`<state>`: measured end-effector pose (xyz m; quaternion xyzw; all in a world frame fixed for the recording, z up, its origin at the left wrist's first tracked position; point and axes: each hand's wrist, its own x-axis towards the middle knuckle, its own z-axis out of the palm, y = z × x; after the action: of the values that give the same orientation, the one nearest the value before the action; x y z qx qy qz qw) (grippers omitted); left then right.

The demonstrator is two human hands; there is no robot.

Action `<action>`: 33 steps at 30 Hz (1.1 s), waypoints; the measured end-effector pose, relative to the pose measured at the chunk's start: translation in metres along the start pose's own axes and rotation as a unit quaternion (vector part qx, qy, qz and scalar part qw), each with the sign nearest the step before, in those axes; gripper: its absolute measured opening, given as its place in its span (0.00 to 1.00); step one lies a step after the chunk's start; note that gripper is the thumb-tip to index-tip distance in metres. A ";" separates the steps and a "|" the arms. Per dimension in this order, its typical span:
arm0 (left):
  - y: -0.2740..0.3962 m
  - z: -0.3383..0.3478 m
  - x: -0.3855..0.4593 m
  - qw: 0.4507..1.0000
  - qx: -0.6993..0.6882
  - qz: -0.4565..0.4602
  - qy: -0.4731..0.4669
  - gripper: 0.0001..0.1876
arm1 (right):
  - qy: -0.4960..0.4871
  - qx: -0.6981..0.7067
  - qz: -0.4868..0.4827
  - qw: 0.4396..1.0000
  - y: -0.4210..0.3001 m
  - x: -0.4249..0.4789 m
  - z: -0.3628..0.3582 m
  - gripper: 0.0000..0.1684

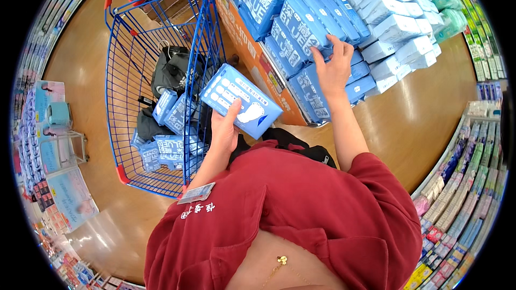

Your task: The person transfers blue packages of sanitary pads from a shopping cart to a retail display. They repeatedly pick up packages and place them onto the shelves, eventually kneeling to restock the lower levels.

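A blue soft pack of sanitary pads is gripped in my left hand, thumb across its printed face. My right hand rests fingertips and thumb at the near end of a blue pack in the stacked display; I cannot tell whether it grips the pack. More blue packs lie in rows beneath that hand. Left of me stands a blue wire shopping cart with red corners. Several similar blue packs lie in it, beside a dark grey bag.
An orange printed board fronts the display, between it and the cart. Pale blue packs and green packs are piled farther right. Stocked shelves curve along the right, and a white rack stands across the aisle floor.
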<state>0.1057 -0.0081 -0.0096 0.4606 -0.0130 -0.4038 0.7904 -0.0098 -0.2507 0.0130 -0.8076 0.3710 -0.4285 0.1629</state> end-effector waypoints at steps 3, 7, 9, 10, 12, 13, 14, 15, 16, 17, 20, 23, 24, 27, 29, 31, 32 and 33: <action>0.011 0.005 0.005 1.000 -0.007 -0.007 -0.023 0.24 | 0.041 0.012 -0.040 0.998 -0.009 -0.003 -0.004 0.29; 0.029 0.023 0.016 0.996 -0.010 -0.041 -0.083 0.26 | -0.127 0.207 0.057 0.968 -0.045 -0.030 -0.027 0.27; 0.031 0.027 0.019 0.993 -0.014 -0.061 -0.099 0.27 | -0.302 0.370 0.191 0.857 -0.064 -0.044 -0.028 0.25; 0.032 0.030 0.020 0.992 -0.012 -0.073 -0.106 0.27 | -0.316 0.362 0.194 0.855 -0.072 -0.048 -0.031 0.25; 0.032 0.031 0.022 0.991 -0.016 -0.079 -0.111 0.27 | -0.341 0.346 0.198 0.851 -0.082 -0.054 -0.037 0.25; 0.031 0.037 0.024 0.996 -0.009 -0.053 -0.077 0.32 | -0.297 0.307 0.100 0.899 -0.081 -0.055 -0.038 0.25; 0.039 0.031 0.028 0.984 -0.068 -0.096 -0.131 0.37 | -0.250 0.260 0.002 0.933 -0.079 -0.054 -0.039 0.25; 0.047 0.027 0.033 0.963 -0.125 -0.146 -0.188 0.43 | -0.195 0.202 -0.092 0.955 -0.074 -0.055 -0.045 0.25; 0.058 0.036 0.029 0.970 -0.078 -0.168 -0.158 0.48 | -0.184 0.177 -0.127 0.959 -0.070 -0.056 -0.047 0.27; 0.058 0.028 0.034 0.948 -0.099 -0.212 -0.216 0.47 | -0.164 0.164 -0.140 0.963 -0.065 -0.057 -0.051 0.27; 0.054 0.031 0.027 0.934 0.082 -0.254 -0.238 0.32 | -0.111 0.116 -0.166 0.973 -0.053 -0.065 -0.059 0.30; 0.046 0.043 0.018 0.920 0.056 -0.233 -0.311 0.31 | 0.047 0.112 0.015 0.993 -0.056 -0.081 -0.059 0.32; 0.042 0.047 0.016 0.918 0.064 -0.229 -0.316 0.32 | 0.045 0.178 0.092 0.979 -0.053 -0.086 -0.060 0.33; 0.033 0.053 0.014 0.914 0.084 -0.219 -0.330 0.34 | 0.032 0.401 0.235 0.885 -0.049 -0.100 -0.059 0.33; 0.031 0.055 0.012 0.912 0.091 -0.219 -0.335 0.35 | 0.025 0.368 0.213 0.905 -0.050 -0.103 -0.063 0.33; 0.030 0.058 0.012 0.907 0.099 -0.219 -0.345 0.35 | 0.018 0.347 0.206 0.915 -0.050 -0.103 -0.069 0.34; 0.030 0.060 0.012 0.905 0.104 -0.219 -0.350 0.35 | 0.030 0.357 0.209 0.910 -0.051 -0.105 -0.070 0.34; 0.029 0.061 0.011 0.904 0.106 -0.219 -0.352 0.35 | 0.042 0.368 0.210 0.905 -0.052 -0.105 -0.070 0.34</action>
<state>0.1079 -0.0518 0.0430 0.3612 -0.2319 -0.6987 0.5724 -0.0805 -0.1343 0.0243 -0.5750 0.3543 -0.5243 0.5187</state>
